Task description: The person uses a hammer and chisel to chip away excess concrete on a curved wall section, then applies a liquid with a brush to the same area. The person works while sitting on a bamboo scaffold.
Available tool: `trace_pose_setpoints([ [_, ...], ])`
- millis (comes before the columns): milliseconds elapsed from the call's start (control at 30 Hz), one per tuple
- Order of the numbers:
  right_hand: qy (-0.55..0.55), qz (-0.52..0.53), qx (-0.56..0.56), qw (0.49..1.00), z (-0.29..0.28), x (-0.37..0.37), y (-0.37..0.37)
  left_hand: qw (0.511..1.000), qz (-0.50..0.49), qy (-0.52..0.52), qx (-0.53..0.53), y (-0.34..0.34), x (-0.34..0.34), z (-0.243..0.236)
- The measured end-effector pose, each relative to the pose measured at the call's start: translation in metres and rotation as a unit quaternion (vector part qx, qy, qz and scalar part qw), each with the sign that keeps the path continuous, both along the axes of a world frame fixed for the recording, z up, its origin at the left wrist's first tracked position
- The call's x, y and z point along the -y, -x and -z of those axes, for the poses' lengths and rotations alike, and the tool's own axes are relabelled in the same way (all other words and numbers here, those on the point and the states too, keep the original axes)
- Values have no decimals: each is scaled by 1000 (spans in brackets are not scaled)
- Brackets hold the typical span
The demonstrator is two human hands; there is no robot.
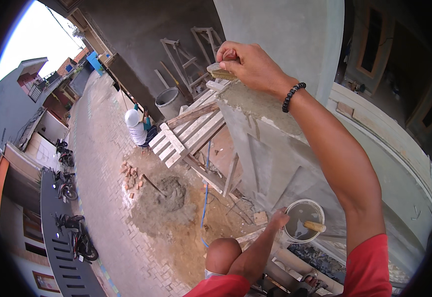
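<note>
My right hand [243, 63] is raised at the top centre, its fingers closed on a flat brush [223, 74] with pale bristles. The brush is at the near end of a plastered ledge [255, 104] with wet-looking grey mortar on top. Low at the centre right, my left hand [279, 218] grips the rim of a white bucket [320, 214] of greyish liquid. A yellowish handled tool [314, 226] lies in the bucket.
Below are wooden scaffold planks [176, 145], a mortar pile [169, 193], broken bricks [129, 175] and a blue hose [206, 203]. A helmeted person [137, 127] is beside a concrete cylinder [166, 101]. Parked motorbikes [75, 237] line the paved lane [99, 198].
</note>
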State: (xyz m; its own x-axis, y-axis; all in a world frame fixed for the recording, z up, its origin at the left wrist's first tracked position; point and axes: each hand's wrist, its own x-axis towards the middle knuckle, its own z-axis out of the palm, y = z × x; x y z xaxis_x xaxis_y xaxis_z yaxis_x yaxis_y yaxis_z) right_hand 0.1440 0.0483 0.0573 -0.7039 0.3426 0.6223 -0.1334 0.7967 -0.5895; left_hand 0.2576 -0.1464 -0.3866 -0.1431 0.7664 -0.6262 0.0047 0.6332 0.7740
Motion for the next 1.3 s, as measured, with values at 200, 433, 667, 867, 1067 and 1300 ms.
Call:
trace_pose_setpoints([
  [200, 88, -16, 87, 992, -5, 9, 8, 1000, -14, -2, -15, 5, 4, 11],
  [433, -93, -52, 172, 979, -6, 5, -4, 1000, -8, 0, -23, 2, 2, 8],
  [667, -104, -110, 154, 976, -28, 24, -7, 1000, -10, -6, 5, 1, -3, 19],
  [867, -184, -130, 346, 911, -54, 44, -30, 1000, -5, 3, -1, 6, 2, 7],
  [1067, -208, -95, 304, 925, -47, 47, -30, 999, -7, -27, -30, 1, 2, 9],
  [1300, -171, -69, 143, 972, -56, 70, -55, 1000, 1, -4, -30, -1, -4, -9],
])
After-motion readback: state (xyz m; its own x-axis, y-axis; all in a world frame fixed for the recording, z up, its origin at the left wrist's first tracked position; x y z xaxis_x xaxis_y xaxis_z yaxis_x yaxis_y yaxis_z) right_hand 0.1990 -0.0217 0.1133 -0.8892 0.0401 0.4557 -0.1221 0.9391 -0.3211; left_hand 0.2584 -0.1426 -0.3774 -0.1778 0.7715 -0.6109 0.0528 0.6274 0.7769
